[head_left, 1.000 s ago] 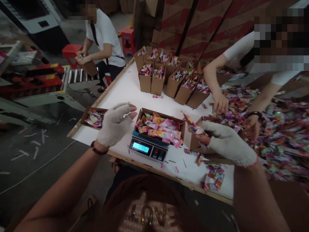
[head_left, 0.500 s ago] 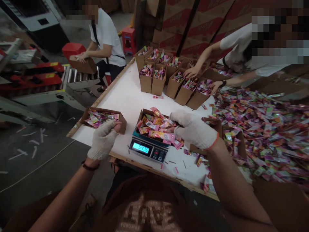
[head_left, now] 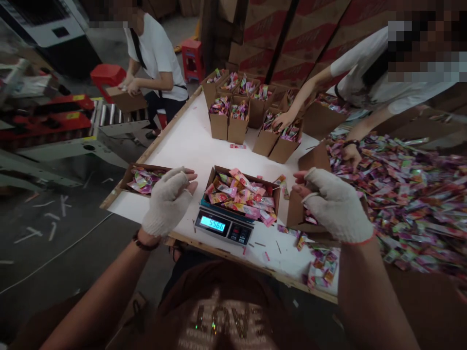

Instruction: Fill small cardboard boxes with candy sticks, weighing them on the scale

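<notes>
A cardboard box (head_left: 278,197) heaped with candy packets (head_left: 241,187) sits on a digital scale (head_left: 224,228) with a lit blue display, which seems to read 556.6. Left of it, my left hand (head_left: 170,199) in a white fingerless glove hovers with fingers apart and nothing in them. It partly covers another box of packets (head_left: 140,180). My right hand (head_left: 330,201), gloved the same way, is held open to the right of the scale. Behind that hand stands a further box (head_left: 297,214), largely hidden, with some packets inside.
Filled cartons (head_left: 237,126) stand at the table's far side. A large pile of packets (head_left: 412,194) covers the right. One co-worker's hand (head_left: 286,119) is in a carton, the other at the pile. Another person (head_left: 160,58) sits by a roller conveyor (head_left: 105,114), holding a box.
My right hand has moved right, away from the box on the scale. My left hand has opened and shifted slightly right. The display reading rose. A co-worker's hand went to the pile.
</notes>
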`<state>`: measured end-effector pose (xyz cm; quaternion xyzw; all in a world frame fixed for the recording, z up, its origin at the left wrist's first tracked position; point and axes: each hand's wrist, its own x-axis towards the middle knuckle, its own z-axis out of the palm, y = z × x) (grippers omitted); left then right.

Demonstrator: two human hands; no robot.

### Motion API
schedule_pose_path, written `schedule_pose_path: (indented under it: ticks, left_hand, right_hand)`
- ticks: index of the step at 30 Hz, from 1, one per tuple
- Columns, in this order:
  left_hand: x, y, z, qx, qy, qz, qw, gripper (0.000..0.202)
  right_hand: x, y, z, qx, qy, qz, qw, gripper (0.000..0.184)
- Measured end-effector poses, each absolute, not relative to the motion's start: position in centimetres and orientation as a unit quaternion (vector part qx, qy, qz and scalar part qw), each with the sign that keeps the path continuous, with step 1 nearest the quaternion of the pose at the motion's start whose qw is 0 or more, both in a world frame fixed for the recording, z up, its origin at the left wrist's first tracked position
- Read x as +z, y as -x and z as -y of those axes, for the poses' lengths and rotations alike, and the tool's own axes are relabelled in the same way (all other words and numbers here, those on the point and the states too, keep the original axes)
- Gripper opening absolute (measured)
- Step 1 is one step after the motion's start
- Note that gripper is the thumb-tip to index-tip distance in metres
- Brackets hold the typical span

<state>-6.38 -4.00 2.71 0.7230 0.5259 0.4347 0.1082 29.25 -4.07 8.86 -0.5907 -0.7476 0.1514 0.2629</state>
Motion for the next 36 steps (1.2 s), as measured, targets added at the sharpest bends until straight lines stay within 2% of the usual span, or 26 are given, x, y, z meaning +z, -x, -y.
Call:
schedule_pose_path:
  ticks: [8,14,19,21,22,25,27,30,32,36]
  left_hand:
    - [2.1,8.4,4.4,0.417,-0.699,-0.56,0.155,0.017]
    - [1.8,8.0,4.2,0.409,-0.679,-0.584,0.173,0.018]
    - [1.2,7.4,4.2,0.393,-0.638,-0.625,0.219,0.031]
    - [0.6,6.8,4.3,0.376,-0.615,-0.638,0.27,0.038]
    - [0.3,6.3,4.3,0.367,-0.607,-0.641,0.293,0.042]
    - [-0.9,4.0,4.0,0.339,-0.599,-0.634,0.353,0.053]
    - [-1.5,2.4,4.0,0.32,-0.595,-0.627,0.388,0.05]
    - [-2.0,1.4,5.3,0.325,-0.587,-0.603,0.432,0.045]
    - [-2.5,1.7,7.4,0.341,-0.554,-0.599,0.467,0.056]
    - [-4.4,4.0,13.7,0.334,-0.405,-0.667,0.53,0.092]
  right_hand:
    - [7.9,-27.3,2.8,0.154,0.564,0.756,0.295,0.021]
    - [7.2,-23.5,0.9,0.163,0.543,0.79,0.234,0.017]
    - [7.0,-22.7,0.0,0.151,0.586,0.772,0.193,0.021]
    - [6.6,-23.9,0.3,0.148,0.649,0.731,0.148,0.029]
    - [6.2,-24.7,0.6,0.163,0.68,0.705,0.116,0.039]
    - [4.1,-26.7,1.9,0.27,0.704,0.655,0.049,0.067]
    - [2.3,-27.4,2.3,0.318,0.699,0.639,0.052,0.064]
    - [0.3,-27.4,1.5,0.322,0.716,0.616,0.06,0.05]
    - [-0.3,-26.9,0.4,0.339,0.699,0.629,0.043,0.05]
    - [-0.1,-23.3,-0.4,0.389,0.607,0.692,0.033,0.051]
